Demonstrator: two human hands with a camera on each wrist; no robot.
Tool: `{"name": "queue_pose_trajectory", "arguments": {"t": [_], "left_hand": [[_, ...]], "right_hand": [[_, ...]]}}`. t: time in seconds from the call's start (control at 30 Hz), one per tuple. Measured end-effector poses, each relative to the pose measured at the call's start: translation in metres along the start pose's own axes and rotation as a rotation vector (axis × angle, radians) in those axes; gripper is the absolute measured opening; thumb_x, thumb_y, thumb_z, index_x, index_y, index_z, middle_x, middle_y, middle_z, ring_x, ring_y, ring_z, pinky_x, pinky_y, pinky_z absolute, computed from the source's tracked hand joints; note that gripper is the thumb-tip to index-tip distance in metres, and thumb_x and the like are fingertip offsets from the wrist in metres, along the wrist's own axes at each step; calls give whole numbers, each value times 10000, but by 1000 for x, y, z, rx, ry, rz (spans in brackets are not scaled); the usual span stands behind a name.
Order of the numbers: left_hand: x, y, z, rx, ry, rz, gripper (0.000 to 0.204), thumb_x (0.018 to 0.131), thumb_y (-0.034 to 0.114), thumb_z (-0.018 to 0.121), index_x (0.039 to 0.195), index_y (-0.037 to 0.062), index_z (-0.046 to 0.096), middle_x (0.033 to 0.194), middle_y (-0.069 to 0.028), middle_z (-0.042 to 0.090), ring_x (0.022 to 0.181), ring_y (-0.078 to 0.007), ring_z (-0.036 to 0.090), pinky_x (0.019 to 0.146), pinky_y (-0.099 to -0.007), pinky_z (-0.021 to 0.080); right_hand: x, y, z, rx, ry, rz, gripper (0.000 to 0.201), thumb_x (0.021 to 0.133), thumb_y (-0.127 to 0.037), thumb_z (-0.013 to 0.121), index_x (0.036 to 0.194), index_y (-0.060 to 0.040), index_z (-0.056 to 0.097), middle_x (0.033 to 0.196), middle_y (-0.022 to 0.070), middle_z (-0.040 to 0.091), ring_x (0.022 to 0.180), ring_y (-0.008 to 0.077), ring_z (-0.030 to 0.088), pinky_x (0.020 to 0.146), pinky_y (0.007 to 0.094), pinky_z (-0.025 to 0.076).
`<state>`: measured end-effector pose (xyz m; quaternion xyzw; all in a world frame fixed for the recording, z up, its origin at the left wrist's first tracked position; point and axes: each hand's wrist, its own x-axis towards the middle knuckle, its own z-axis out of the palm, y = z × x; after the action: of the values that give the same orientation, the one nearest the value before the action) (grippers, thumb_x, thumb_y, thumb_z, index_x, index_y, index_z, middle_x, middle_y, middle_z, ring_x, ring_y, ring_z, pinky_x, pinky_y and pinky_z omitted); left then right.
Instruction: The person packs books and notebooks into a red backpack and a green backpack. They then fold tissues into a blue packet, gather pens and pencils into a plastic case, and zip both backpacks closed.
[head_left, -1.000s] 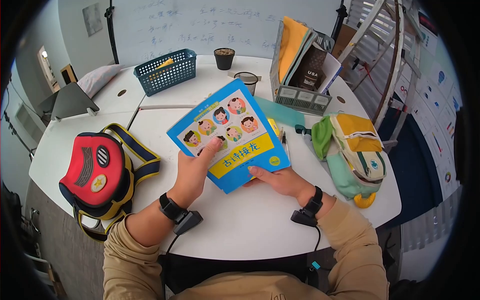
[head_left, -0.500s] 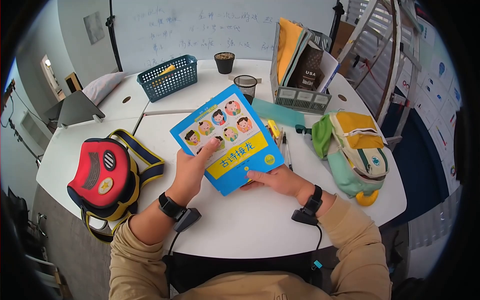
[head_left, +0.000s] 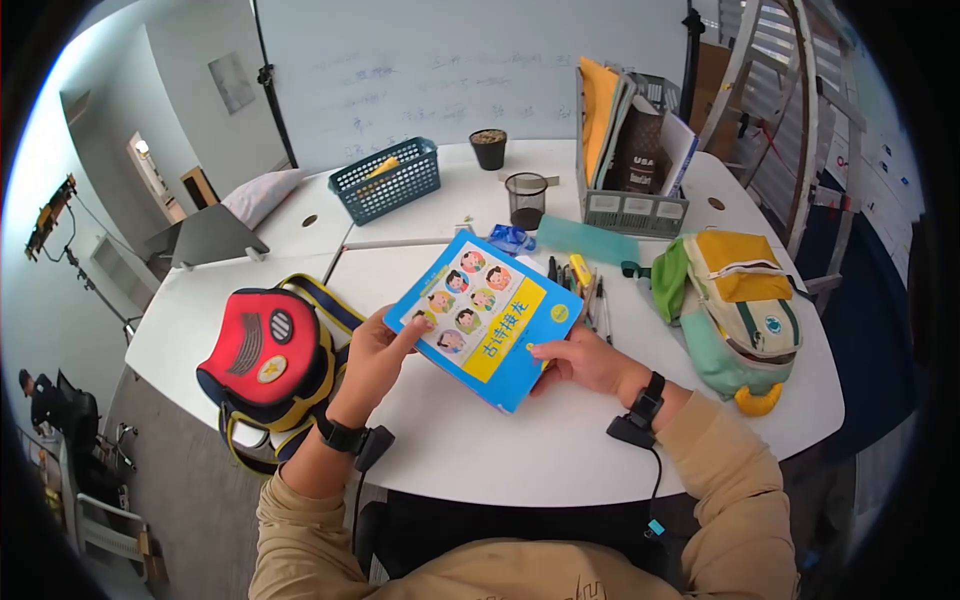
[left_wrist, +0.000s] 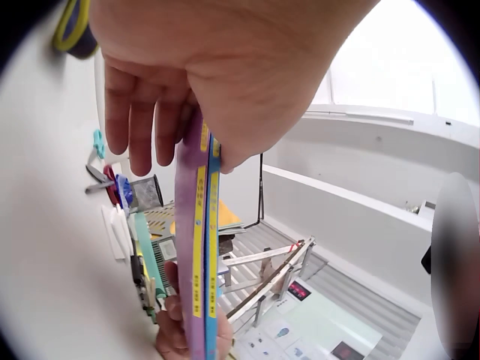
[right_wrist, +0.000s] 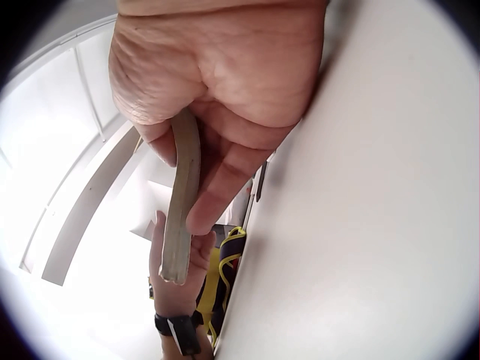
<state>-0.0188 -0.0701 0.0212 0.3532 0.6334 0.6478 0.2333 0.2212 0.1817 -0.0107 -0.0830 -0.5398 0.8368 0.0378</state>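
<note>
A blue book (head_left: 485,318) with cartoon faces and a yellow title band is held tilted above the white table. The left hand (head_left: 375,362) grips its left edge, thumb on the cover. At its lower right edge the right hand (head_left: 590,362) pinches it, thumb on the front. In the left wrist view, a purple spine (left_wrist: 189,247) lies against the blue spine (left_wrist: 213,247), between the left hand's (left_wrist: 217,67) thumb and fingers. Page edges (right_wrist: 182,202) show between the right hand's (right_wrist: 217,82) thumb and fingers in the right wrist view.
A red backpack (head_left: 268,345) lies left, a green and yellow backpack (head_left: 745,310) right. Behind are a teal basket (head_left: 390,190), a plant pot (head_left: 488,152), a mesh cup (head_left: 526,205), a grey file holder (head_left: 635,212), a teal pouch (head_left: 590,242) and pens (head_left: 598,305).
The book has turned clockwise and lies flatter, both hands still gripping it. The head view has shifted, so the table items appear farther right, and a blue item behind the book has come into view.
</note>
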Motion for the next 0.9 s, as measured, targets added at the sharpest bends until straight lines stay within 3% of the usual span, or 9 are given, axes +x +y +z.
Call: {"name": "queue_pose_trajectory", "arguments": {"t": [0.17,0.23,0.3,0.4,0.5,0.57,0.7,0.83,0.9], "left_hand": [[-54,10,-41,506,33,222,390,1102,178,821,1398,-49,709,1223,-129,840,1055,-176,810,885,-329,673],[-73,33,-63,842,91,144,215,1043,120,857,1201,-19,810,982,-93,851,846,-142,791,747,-330,622],[-91,49,-74,1035,136,50,220,1026,159,859,1157,-16,832,915,-127,839,767,-228,793,735,-375,614],[-109,57,-92,1324,170,28,318,1002,199,851,1251,3,825,1046,-158,847,849,-334,803,808,-431,639],[-116,60,-105,1417,320,163,415,997,193,827,1369,14,783,1244,-177,828,1079,-403,792,938,-490,640],[-113,64,-116,1529,379,156,682,996,128,791,1617,-38,564,1598,-300,635,1403,-482,652,1179,-534,550],[-97,60,-149,1604,566,115,894,920,38,841,1706,-76,431,1850,-337,299,1558,-531,506,1292,-562,451],[-103,58,-168,1916,480,96,990,779,116,956,1653,-39,516,1848,-283,326,1594,-480,473,1304,-544,432],[-106,61,-174,1809,341,190,924,718,149,986,1548,0,611,1664,-264,525,1516,-451,534,1253,-525,470]], "right_hand": [[0,3,-4,-65,10,56,557,1074,-129,723,1577,11,530,1300,197,786,1020,339,848,744,508,743],[3,4,-7,-72,21,75,543,1058,-121,718,1556,12,547,1249,202,801,921,331,851,664,496,732],[0,3,-7,-87,25,103,526,1053,-108,710,1542,13,557,1238,206,802,887,331,852,628,489,726],[0,5,-12,-103,11,139,527,1036,-95,712,1526,29,560,1133,200,824,804,320,846,595,471,719],[1,3,-8,-121,-7,135,535,1027,-98,713,1517,51,558,1073,201,832,755,319,839,578,456,713],[1,2,-8,-132,-14,144,537,1025,-98,711,1516,56,557,1085,206,832,756,322,840,571,452,710],[0,2,-8,-122,12,159,564,994,-95,703,1515,54,544,1074,193,830,731,308,834,528,440,695],[1,5,-11,-118,25,141,563,993,-90,707,1512,56,548,1075,191,831,736,319,839,541,450,703],[1,5,-11,-131,27,146,566,999,-88,711,1521,57,548,1110,195,827,771,324,844,559,454,709]]}}
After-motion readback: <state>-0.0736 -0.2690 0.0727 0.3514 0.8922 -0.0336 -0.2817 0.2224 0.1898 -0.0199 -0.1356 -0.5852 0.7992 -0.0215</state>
